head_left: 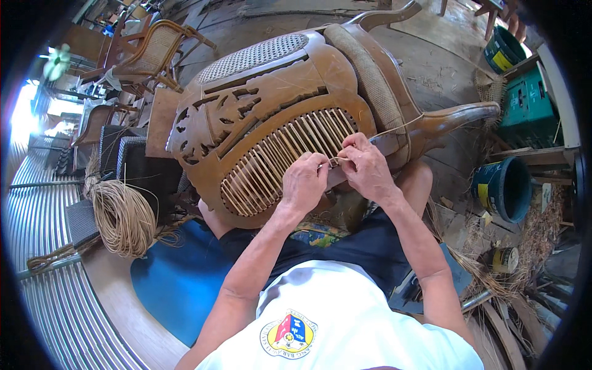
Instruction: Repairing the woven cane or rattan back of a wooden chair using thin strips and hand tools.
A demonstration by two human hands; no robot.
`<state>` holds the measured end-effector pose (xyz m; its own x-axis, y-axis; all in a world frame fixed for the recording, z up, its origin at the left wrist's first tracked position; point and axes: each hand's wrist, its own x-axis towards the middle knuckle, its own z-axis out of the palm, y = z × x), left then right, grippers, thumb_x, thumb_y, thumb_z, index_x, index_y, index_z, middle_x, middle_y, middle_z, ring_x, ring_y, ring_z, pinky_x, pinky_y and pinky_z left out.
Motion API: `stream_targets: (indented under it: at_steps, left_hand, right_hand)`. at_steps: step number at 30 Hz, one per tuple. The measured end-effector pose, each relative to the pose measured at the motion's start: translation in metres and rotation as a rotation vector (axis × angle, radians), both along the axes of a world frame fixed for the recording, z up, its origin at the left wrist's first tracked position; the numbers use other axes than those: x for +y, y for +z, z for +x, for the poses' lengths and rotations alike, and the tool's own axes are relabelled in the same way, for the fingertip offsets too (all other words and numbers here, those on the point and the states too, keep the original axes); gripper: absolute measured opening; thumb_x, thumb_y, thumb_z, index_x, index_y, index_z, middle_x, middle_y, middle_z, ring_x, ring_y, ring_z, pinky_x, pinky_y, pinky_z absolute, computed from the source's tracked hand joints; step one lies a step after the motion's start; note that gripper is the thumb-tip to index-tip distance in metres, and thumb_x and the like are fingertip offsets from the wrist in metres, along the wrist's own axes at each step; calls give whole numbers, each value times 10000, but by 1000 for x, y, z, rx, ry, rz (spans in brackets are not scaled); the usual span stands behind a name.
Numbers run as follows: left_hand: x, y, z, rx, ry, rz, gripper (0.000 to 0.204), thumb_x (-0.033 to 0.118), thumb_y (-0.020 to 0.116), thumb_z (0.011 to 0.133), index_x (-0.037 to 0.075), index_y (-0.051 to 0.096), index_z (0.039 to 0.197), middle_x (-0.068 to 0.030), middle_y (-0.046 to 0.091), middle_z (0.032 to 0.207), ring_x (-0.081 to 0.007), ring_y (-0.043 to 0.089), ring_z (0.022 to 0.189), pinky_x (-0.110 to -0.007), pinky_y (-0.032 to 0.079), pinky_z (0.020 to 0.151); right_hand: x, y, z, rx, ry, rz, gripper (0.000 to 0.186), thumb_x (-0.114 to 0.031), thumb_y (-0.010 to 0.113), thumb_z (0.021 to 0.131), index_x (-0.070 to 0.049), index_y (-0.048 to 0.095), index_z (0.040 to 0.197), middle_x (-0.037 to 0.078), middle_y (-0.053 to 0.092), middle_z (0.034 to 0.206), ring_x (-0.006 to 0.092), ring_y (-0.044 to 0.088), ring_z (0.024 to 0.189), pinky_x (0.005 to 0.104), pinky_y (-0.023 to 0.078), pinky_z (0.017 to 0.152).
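Note:
A carved brown wooden settee lies tilted over on the floor before me, its backrest turned up. One oval opening in the back carries rows of parallel cane strips; the other oval holds a finished woven cane panel. Just over the near edge of the strung oval, my left hand and my right hand come close together, fingers pinched on a thin cane strand. From the right hand the strand runs up toward the curved leg. My fingers partly hide the short stretch between them.
A coil of cane hangs at the left beside a blue sheet. To the right stand a dark bucket, a green crate and another bucket. Fibre scraps litter the right side. A cane-seated chair stands far left.

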<state>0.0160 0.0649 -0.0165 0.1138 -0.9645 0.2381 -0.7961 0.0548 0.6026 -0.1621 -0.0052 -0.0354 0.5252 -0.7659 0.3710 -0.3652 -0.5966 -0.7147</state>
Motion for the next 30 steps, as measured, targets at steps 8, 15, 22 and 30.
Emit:
stream_targets:
  at_steps: [8,15,22,30]
  left_hand:
    - [66,22,33,258,284,449,150,144,701,903,-3,721,924,-174,687,865,-286,701,836,-403,547,749]
    - [83,22,47,297,378,306,151,152,736,925,2,738,931,-116,689,916,-206,671,805,-343,541,730]
    - [77,4,57,212,352,335,161,161,737,910,0,731,905,-21,667,717,-88,606,648,-267,504,610]
    - [71,11,57,360,394,369,168,162,748,904,-5,736,893,6,657,699,-53,570,635,-241,473,588]
  right_hand:
    - [2,8,4,196,-6,-144,110,-36,697,847,-84,686,945,90,579,1070,293,638,988,437,478,843]
    - [-10,13,0,244,98,-73,141,-10,656,876,-76,694,995,108,586,1069,317,647,984,440,501,855]
    - [-21,20,-19,-65,-39,103,170,34,624,924,-13,686,1075,125,633,1037,259,667,856,348,549,770]
    - [15,2,-45,-110,-267,316,89,-5,662,948,-5,715,1020,73,656,940,151,625,740,286,525,694]
